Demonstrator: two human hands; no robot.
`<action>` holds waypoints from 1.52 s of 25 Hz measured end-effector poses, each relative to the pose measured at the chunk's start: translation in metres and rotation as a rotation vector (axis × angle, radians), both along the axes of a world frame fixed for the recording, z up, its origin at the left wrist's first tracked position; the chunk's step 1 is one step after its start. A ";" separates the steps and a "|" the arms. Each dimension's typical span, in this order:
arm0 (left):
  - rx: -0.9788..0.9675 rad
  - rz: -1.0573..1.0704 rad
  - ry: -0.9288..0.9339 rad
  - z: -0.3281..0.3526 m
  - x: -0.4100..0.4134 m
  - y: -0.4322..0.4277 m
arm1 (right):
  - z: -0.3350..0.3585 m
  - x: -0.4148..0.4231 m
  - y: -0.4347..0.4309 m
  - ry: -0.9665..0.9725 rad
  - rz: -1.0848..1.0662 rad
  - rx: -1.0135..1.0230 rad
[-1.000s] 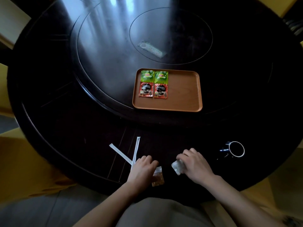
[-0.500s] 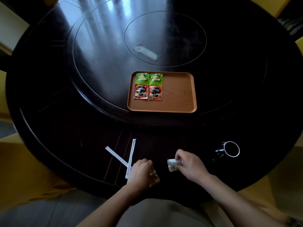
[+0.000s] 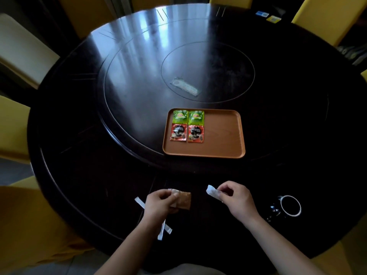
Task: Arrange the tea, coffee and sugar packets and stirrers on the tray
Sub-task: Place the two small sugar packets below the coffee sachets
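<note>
An orange-brown tray (image 3: 222, 135) sits on the dark round table. In its left part lie two green tea packets (image 3: 187, 116) side by side, with two red coffee packets (image 3: 186, 133) just below them. My left hand (image 3: 160, 202) is raised above the table's near edge and grips a brown sugar packet (image 3: 184, 200). To its right, my right hand (image 3: 235, 198) pinches a white sugar packet (image 3: 213, 192). Two white wrapped stirrers (image 3: 164, 229) lie crossed on the table, partly hidden under my left wrist.
A black mug with a white rim (image 3: 289, 206) stands at the near right. A clear wrapped item (image 3: 185, 89) lies on the turntable beyond the tray. Yellow chairs (image 3: 325, 18) ring the table.
Both hands have lifted off the table with their packets, the left with the brown one and the right with the white one. The view tilted up, showing more of the table's far side.
</note>
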State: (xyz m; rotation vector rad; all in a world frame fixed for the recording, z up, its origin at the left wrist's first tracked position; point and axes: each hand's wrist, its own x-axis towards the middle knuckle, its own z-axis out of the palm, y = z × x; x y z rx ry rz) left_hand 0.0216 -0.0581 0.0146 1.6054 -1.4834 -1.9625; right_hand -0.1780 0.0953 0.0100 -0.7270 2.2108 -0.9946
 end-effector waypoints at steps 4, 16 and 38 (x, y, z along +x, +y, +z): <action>-0.050 0.120 0.035 0.011 -0.025 -0.050 | 0.011 -0.024 -0.030 0.068 -0.019 -0.048; -0.191 0.023 -0.070 0.003 -0.113 -0.128 | 0.009 -0.090 -0.108 0.402 0.088 -0.124; -1.225 -0.937 -0.354 -0.015 -0.086 -0.127 | -0.015 -0.074 -0.134 0.590 0.051 0.304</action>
